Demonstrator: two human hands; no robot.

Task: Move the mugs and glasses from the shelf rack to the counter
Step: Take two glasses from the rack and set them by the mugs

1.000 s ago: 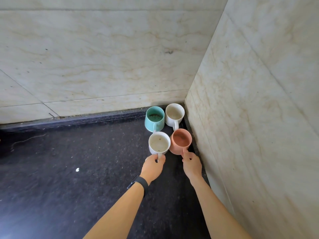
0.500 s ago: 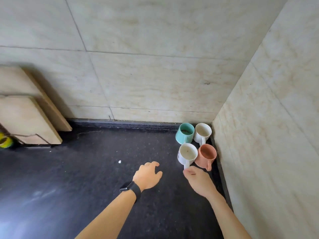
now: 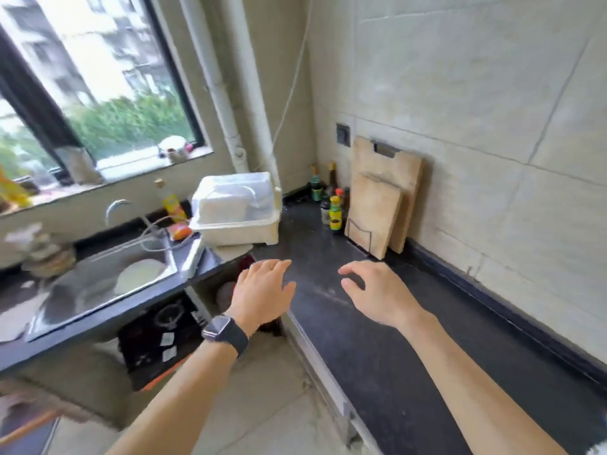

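In the head view both hands are empty with fingers loosely spread, the left hand (image 3: 262, 292) over the near edge of the black bench (image 3: 387, 349) and the right hand (image 3: 377, 295) above its bare top. No mugs or glasses show here, and I cannot make out a shelf rack. The nearest dish holder is the lidded white dish box (image 3: 236, 208), ahead and to the left, nearer the left hand.

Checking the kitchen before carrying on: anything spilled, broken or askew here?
Nothing clearly spilled or broken. The white dish box overhangs the edge of the counter toward the sink, which looks slightly precarious. Both hands are empty.
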